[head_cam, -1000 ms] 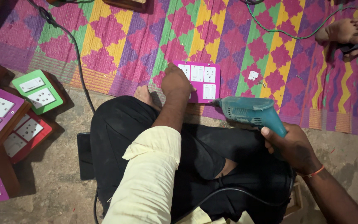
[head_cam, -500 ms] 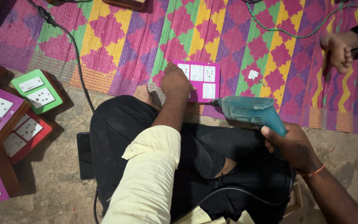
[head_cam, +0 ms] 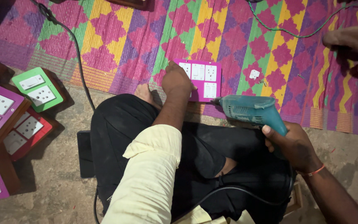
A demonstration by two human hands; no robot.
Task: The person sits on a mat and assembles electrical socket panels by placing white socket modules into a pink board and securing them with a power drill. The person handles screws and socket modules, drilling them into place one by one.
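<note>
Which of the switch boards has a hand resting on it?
The magenta board on the woven mat, under the left hand. The green board and the others at the left edge lie untouched.

green switch board left | red board beside it | black cable across woven mat

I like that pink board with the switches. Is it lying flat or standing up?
Lying flat. The pink switch board rests face up on the woven mat, with the left hand pressing on it.
</note>
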